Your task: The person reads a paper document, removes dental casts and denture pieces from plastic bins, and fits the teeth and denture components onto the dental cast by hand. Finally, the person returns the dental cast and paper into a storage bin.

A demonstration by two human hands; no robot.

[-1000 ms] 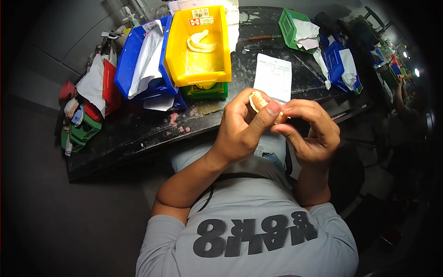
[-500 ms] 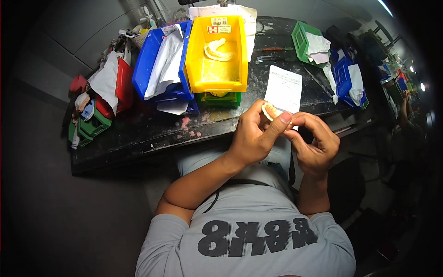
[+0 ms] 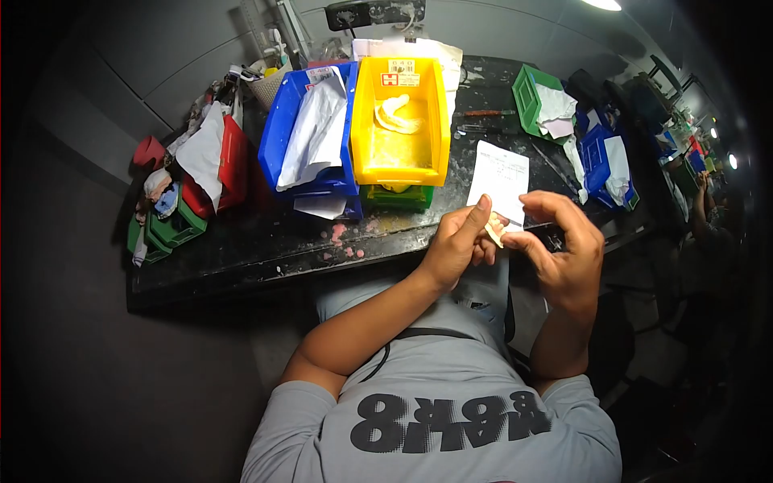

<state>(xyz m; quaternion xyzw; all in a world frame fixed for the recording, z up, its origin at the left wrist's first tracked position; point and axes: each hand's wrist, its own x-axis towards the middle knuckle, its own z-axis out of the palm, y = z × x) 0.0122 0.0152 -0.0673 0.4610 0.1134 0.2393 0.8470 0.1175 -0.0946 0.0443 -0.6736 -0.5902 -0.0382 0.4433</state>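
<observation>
A small cream dental cast (image 3: 495,231) with a toothed edge is held in front of my body, just off the table's front edge. My left hand (image 3: 457,245) grips it from the left, thumb raised and fingers curled beneath; part of the cast is hidden by them. My right hand (image 3: 570,253) is on the other side, index finger and thumb spread apart. The right thumb tip is at the cast's edge; whether it presses on it I cannot tell. Behind the hands lies a white paper slip (image 3: 501,173) with writing. A horseshoe-shaped cast (image 3: 396,117) lies inside the yellow bin (image 3: 400,176).
Left of the yellow bin stands a blue bin (image 3: 274,133) with papers. Farther left are a red bin (image 3: 233,165) and a green bin (image 3: 181,229). At the right are another green bin (image 3: 527,101) and a blue bin (image 3: 596,157). Tools lie on the stained black table (image 3: 282,249).
The cast has been turned and sits lower between my hands. My right index finger and thumb have moved apart from their pinch. My left thumb has lifted. The view has shifted slightly.
</observation>
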